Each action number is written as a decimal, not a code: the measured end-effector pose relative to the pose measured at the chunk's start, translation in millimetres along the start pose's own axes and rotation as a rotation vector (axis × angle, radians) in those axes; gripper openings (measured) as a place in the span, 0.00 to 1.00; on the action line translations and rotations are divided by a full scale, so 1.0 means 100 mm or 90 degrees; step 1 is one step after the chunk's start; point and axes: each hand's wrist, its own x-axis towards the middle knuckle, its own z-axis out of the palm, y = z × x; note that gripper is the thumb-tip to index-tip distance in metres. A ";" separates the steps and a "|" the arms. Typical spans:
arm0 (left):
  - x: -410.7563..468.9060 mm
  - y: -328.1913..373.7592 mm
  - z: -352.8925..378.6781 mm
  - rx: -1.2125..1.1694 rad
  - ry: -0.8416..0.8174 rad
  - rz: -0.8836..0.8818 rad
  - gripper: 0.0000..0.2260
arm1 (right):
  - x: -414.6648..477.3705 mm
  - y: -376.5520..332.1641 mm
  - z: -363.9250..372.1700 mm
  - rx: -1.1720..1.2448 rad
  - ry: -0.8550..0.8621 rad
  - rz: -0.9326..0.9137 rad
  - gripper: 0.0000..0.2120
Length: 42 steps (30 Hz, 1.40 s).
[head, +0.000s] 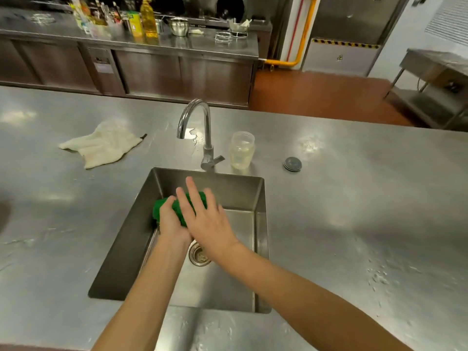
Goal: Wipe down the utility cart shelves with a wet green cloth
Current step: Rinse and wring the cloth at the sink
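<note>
**Green cloth (158,209) is held over the sink (228,188), bunched into a roll between 2 hands.**

The roll's long axis runs from 8 to 2 o'clock, above the back half of the basin and at 6 o'clock from the faucet (200,127), from which no water is seen. The 8 o'clock end is clenched in the left hand (172,222), fingers curled round it. The right hand (209,224) is laid flat over the 2 o'clock end, fingers straight, clasping nothing. A wring is judged to be the step in hand: the right hand lies on the free end and needs only to be closed and twisted against the left.
</note>
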 end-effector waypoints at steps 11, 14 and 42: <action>0.06 0.14 0.17 0.261 0.060 0.252 0.06 | 0.33 0.28 -0.09 0.291 -0.157 0.245 0.16; 0.09 0.24 0.19 0.352 -0.041 0.309 0.09 | 0.37 0.29 -0.20 0.434 -0.211 0.259 0.08; 0.17 -0.06 0.31 0.195 0.149 0.070 0.07 | 0.00 0.36 0.06 -0.013 0.006 0.206 0.44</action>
